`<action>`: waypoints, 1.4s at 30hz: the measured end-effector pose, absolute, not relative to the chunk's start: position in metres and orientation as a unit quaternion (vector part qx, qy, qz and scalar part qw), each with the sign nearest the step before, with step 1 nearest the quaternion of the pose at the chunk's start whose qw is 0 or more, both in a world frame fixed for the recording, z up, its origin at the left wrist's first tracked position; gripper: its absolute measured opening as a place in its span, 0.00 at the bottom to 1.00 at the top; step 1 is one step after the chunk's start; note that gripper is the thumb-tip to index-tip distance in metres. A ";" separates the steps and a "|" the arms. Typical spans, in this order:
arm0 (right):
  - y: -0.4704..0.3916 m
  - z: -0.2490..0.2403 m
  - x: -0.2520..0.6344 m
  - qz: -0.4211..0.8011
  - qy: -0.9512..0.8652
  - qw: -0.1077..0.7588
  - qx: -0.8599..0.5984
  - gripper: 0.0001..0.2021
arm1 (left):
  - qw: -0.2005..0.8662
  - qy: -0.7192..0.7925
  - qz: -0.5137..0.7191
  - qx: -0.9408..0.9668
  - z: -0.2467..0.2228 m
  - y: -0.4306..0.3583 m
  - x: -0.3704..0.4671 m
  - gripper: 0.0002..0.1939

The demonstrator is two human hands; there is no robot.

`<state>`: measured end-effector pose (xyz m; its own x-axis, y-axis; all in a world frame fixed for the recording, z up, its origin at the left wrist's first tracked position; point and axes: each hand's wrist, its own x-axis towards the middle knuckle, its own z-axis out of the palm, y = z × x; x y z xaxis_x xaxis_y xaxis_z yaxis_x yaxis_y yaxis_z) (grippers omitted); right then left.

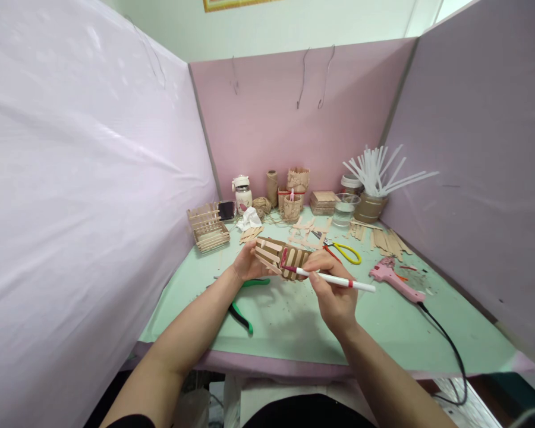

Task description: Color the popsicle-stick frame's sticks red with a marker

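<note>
My left hand (248, 261) grips the left end of a small brown craft piece (274, 247) with wooden popsicle sticks fixed on it, held above the table. My right hand (334, 291) pinches a white brush pen (330, 278) with a red band. Its dark red tip touches a stick on the piece, where one stick is coloured red. The fingers of my right hand are also close against the piece's right end. Below my left forearm lie green-and-black handled pliers (243, 315), partly hidden by the arm.
A pink glue gun (396, 279) with a black cord lies at right. Behind the hands are yellow-handled scissors (348, 252), loose wooden sticks (387, 242), a cup of water (345, 209), a jar of white glue sticks (374, 205) and a stick basket (209, 229). Fabric walls enclose the table.
</note>
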<state>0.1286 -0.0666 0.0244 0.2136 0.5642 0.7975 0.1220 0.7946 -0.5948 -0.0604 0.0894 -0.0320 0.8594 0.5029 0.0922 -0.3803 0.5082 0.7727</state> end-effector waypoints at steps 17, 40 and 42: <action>-0.067 0.024 0.128 0.155 -0.594 0.729 -0.304 0.05 | 0.867 0.082 0.259 0.417 -0.033 0.090 -0.061 0.35; -0.071 0.029 0.127 0.146 -0.615 0.719 -0.291 0.05 | 0.863 0.076 0.270 0.421 -0.032 0.089 -0.059 0.34; -0.071 0.029 0.127 0.149 -0.613 0.718 -0.293 0.05 | 0.859 0.076 0.272 0.427 -0.032 0.089 -0.059 0.34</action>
